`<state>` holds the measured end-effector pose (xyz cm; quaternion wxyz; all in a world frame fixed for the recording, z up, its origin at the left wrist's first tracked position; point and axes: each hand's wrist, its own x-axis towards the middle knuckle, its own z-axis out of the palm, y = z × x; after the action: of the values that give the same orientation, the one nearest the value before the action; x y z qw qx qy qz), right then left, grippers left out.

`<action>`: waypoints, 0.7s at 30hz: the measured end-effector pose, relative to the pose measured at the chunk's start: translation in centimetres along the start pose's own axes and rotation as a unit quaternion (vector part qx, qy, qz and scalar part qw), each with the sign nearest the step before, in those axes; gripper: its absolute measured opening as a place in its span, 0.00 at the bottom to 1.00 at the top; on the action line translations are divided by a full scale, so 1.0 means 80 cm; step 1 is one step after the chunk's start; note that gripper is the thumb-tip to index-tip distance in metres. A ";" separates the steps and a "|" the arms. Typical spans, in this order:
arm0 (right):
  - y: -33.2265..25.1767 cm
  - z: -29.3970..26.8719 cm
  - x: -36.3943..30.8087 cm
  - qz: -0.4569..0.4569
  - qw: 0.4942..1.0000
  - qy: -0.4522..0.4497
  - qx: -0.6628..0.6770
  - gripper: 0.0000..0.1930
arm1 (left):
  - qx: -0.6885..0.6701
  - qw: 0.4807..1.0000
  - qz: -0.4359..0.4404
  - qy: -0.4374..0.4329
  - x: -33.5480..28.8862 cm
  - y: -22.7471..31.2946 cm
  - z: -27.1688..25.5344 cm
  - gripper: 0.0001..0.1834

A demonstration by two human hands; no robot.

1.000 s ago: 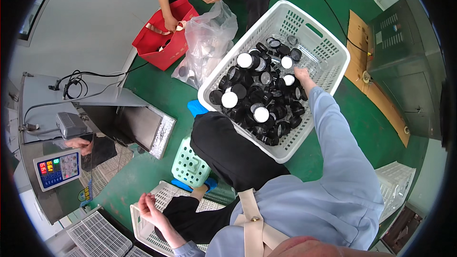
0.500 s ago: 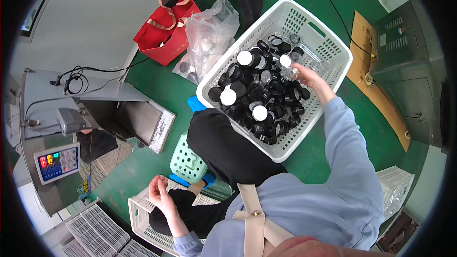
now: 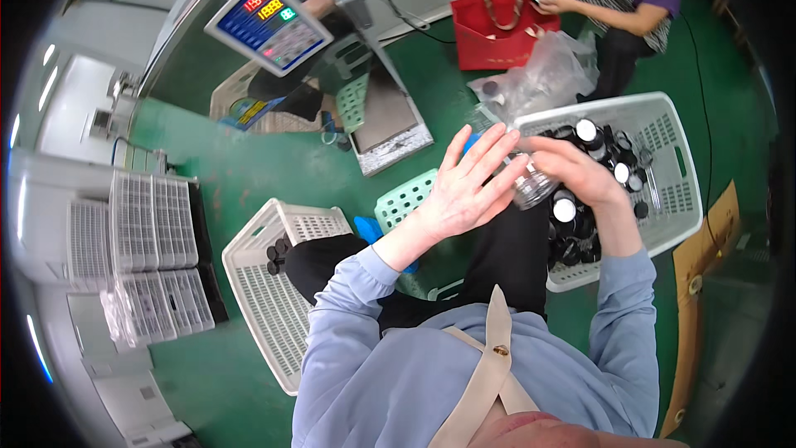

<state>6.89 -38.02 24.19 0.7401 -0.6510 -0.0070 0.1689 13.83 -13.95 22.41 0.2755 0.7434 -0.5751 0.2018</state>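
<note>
My right hand (image 3: 587, 176) curls around a clear, round plastic jar (image 3: 532, 186) above my lap. Close against the jar, my left hand (image 3: 471, 192) has its fingers stretched out and spread; whether they touch it is hard to tell. To the right stands a white slotted plastic basket (image 3: 681, 168), holding many loose black lids (image 3: 572, 250), clear jars and several white-faced round pieces such as the white disc (image 3: 585, 130). My right forearm crosses part of that basket and hides some of its contents.
A co-worker's hands (image 3: 554, 2) hold a round white-and-black piece over a red bag (image 3: 489, 33). Beside it lies a clear plastic bag (image 3: 547, 75). A scale display (image 3: 269, 23), green basket (image 3: 406, 201), and white crate (image 3: 274, 323) holding black pieces stand leftward.
The view has swung left. My right hand has come out of the white basket with the clear jar, and my left hand has risen from beside my knee to meet it.
</note>
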 end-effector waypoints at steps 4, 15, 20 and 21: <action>0.007 0.070 0.073 -0.008 0.994 -0.096 -0.042 0.26 | 0.050 0.994 -0.052 0.076 -0.063 -0.031 -0.034 0.47; 0.015 0.140 0.252 0.061 0.965 -0.094 -0.238 0.23 | -0.344 0.718 -0.517 0.314 -0.222 -0.138 0.011 0.44; 0.024 0.111 0.344 -0.237 0.908 0.306 -0.161 0.25 | -0.230 0.709 -0.603 0.285 -0.286 -0.232 0.069 0.46; 0.003 0.114 0.347 -0.312 0.865 0.353 -0.174 0.28 | -0.198 0.688 -0.645 0.267 -0.292 -0.239 0.072 0.47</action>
<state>30.90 -22.08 19.51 0.5821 -0.7491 0.0230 -0.3154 26.23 3.31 0.15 0.6204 0.7742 0.1172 0.0456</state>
